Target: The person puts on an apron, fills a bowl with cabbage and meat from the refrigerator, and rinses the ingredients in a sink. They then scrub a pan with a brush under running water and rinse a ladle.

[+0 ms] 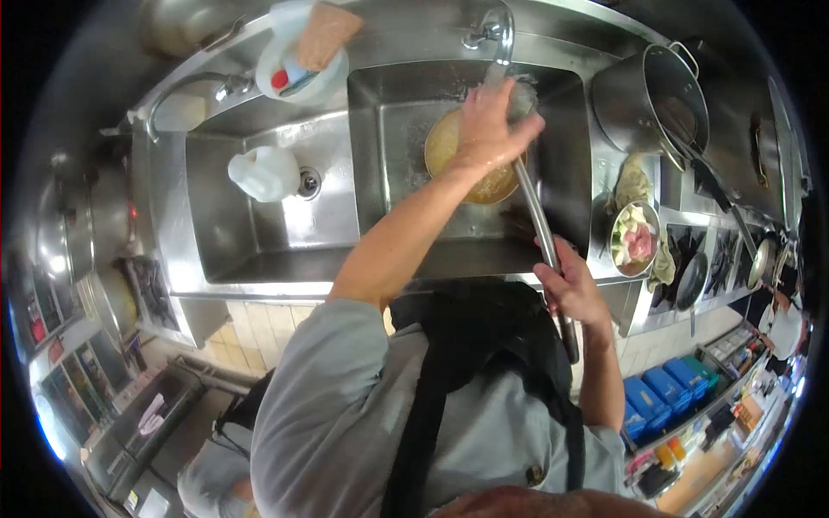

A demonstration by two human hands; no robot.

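My right hand (566, 281) is wrapped round the long metal handle (541, 216) of a utensil that reaches up into the right sink basin (389, 224). Under the faucet (501, 39), where water runs, my left hand (494, 125) is stretched out with its fingers apart, at the utensil's far end. That end is partly hidden by the hand. Below it in the basin is a round pan or bowl (443, 147) with yellowish, cloudy liquid.
A white plastic jug (265, 174) lies in the left basin. Right of the sinks are a large pot (623, 104), a bowl of cut food (635, 240) and cloths (633, 181). Another person (211, 475) is behind at the lower left.
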